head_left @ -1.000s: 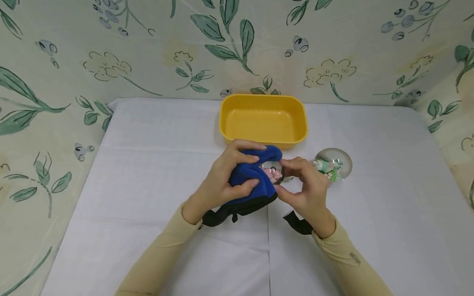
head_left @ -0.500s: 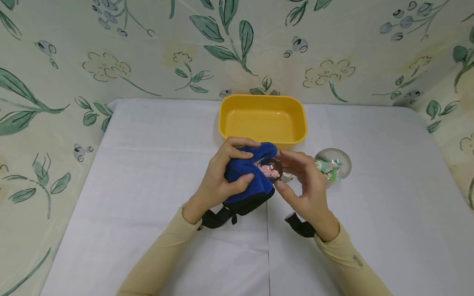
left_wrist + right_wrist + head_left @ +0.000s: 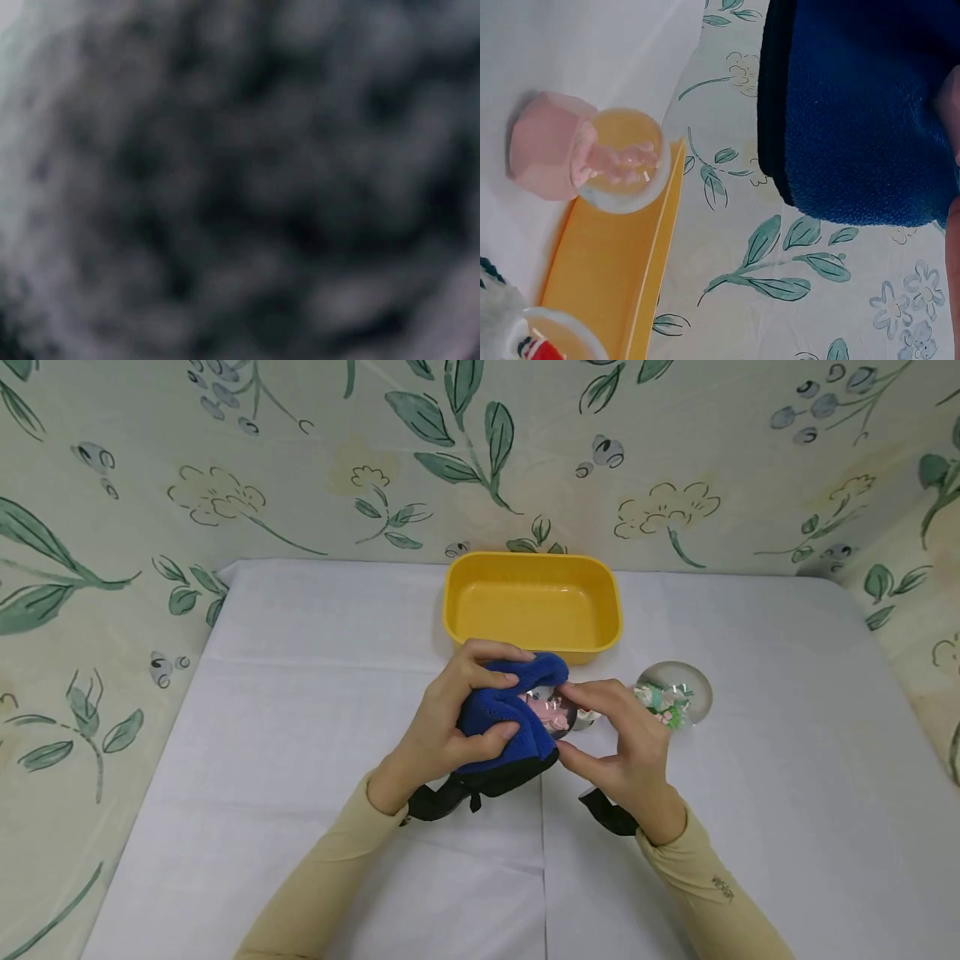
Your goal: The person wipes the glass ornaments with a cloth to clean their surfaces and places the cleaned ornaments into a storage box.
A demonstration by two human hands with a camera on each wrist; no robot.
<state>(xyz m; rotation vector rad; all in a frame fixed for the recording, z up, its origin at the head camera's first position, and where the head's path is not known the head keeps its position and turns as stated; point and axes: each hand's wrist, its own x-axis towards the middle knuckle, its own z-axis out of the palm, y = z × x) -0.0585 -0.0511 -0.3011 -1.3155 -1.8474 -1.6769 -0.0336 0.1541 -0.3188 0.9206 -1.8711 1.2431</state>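
My left hand [image 3: 442, 718] grips a blue cloth [image 3: 491, 718] with a black edge, folded partly round a clear snow globe [image 3: 547, 712] with a pink figure inside. On the globe's right side my right hand [image 3: 630, 756] pinches it between thumb and forefinger. The right wrist view shows the blue cloth [image 3: 862, 120] hanging close, with fingers [image 3: 952, 247] at the right border; the held globe is hidden there. The left wrist view is a dark, fuzzy blur.
A yellow tub [image 3: 532, 606] stands behind my hands. To the right lies a globe with green and white decoration [image 3: 675, 696]. In the right wrist view, a pink-based globe [image 3: 547, 146] and a white one [image 3: 499, 319] stand near the tub.
Half a second ago my right fingers were loosened from the globe; now they are back against it. The globe has turned, and its pink figure faces differently. My left hand keeps its grip.
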